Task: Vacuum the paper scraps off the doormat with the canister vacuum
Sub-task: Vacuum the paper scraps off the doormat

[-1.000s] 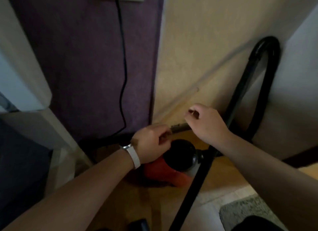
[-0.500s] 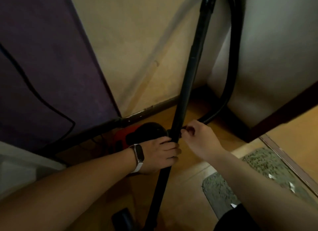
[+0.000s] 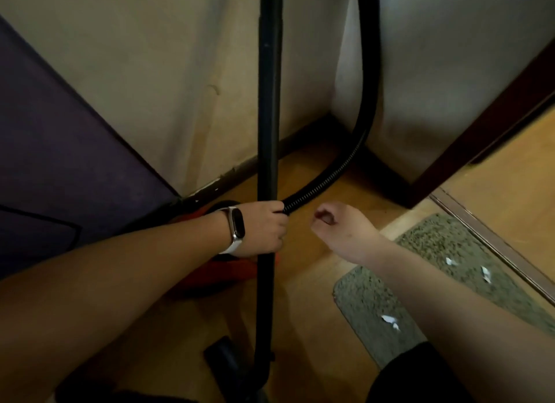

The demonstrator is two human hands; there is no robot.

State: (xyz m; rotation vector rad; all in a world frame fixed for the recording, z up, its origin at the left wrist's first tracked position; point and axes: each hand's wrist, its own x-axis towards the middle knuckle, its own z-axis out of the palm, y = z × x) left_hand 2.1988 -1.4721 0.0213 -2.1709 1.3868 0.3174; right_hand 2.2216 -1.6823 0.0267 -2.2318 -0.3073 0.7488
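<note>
Head view: left hand (image 3: 264,228) grips the black wand (image 3: 268,102) approx mid-shaft. The ribbed hose (image 3: 315,186) runs in at its fingers; can't tell if it's gripped too. Right hand (image 3: 339,225) hangs just beside, fingers curled in, holding nothing. The red canister (image 3: 222,270) sits on the floor under the left wrist, near the wall corner. The doormat (image 3: 369,300) lies to the right w/ paper scraps (image 3: 390,320) on it, well apart from the dark floor head (image 3: 222,354).

Step, I'd judge: getting the wand in hand before swinging to the mat. To do it well, put the 2nd hand on the wand, keep the hose slack, and lower the head flat at the mat's near edge.

Hidden: wand top & hose loop are cut off by the frame, the floor head's shape is unclear, and the right forearm covers part of the mat, so more scraps are poss. there.
</note>
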